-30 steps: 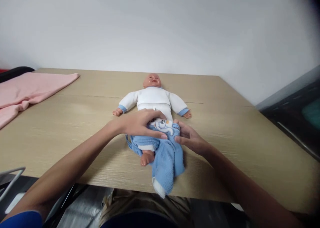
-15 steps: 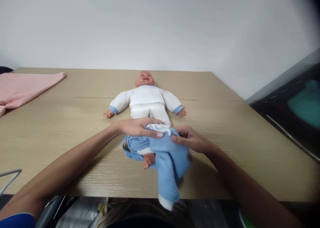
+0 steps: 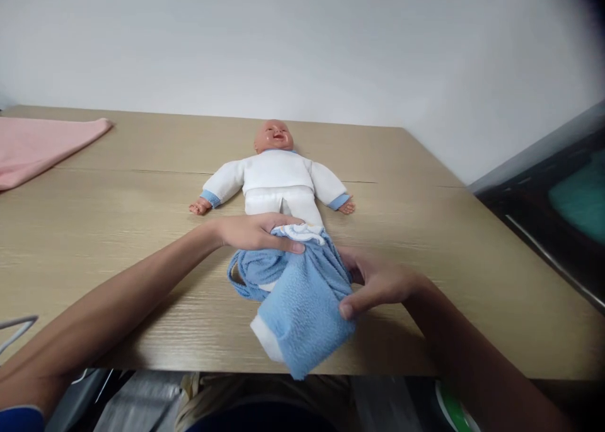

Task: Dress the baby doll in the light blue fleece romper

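Note:
A baby doll (image 3: 276,170) in a white top and white trousers lies on its back, head toward the wall and arms spread. Blue terry baby pants (image 3: 307,306) with a white patterned band are bunched around its lower legs; one pant leg hangs toward me and ends in a white cuff. My left hand (image 3: 255,233) is closed on the band, thumb on top. At the right side, my right hand (image 3: 378,280) grips the blue cloth between thumb and fingers, its fingertips partly hidden behind it. The doll's feet are covered by the cloth.
The wooden table (image 3: 142,230) runs back to a pale wall. A pink cloth (image 3: 42,148) lies at the far left. A white cable (image 3: 19,331) shows at the left edge, and a dark object with a teal area (image 3: 581,195) stands at the right.
My right hand has moved from the band down the side of the pants. The loose pant leg has swung left and bunched, covering the doll's foot seen earlier. My left hand stays on the band.

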The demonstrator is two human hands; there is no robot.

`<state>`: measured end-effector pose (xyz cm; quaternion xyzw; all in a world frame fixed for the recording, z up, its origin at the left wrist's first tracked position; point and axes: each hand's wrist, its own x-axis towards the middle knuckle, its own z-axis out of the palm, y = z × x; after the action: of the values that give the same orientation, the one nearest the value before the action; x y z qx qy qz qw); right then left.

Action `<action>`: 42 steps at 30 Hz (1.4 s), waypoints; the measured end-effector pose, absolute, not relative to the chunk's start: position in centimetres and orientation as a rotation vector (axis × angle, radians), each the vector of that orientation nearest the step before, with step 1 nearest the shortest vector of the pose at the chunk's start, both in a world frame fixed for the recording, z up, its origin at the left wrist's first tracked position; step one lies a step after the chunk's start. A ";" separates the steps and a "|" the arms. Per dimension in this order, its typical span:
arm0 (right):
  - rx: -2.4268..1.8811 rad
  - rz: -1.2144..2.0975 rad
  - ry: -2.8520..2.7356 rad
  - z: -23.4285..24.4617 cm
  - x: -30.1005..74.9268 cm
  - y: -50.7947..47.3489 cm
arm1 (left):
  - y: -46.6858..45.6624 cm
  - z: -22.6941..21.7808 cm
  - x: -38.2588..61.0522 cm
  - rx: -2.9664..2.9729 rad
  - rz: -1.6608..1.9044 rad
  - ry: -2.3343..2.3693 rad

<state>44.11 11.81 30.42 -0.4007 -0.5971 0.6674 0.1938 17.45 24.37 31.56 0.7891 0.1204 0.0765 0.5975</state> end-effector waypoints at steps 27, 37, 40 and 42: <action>-0.662 2.126 -1.694 28.8 43.9 12.1 | 25.3 30.7 17.0 1.832 -0.044 0.209; -0.858 1.850 -1.787 29.6 43.7 11.0 | 24.4 31.2 17.4 1.625 -0.130 0.164; -1.187 1.561 -1.616 29.2 42.6 8.8 | 23.3 31.8 17.6 1.520 -0.271 0.151; -1.335 1.308 -1.490 28.8 41.5 7.0 | 22.7 32.1 18.0 1.630 -0.220 0.187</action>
<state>41.47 7.00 28.82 -0.5198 -0.5797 0.5090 0.3670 17.99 22.65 32.08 0.7250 0.0831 -0.0979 0.6767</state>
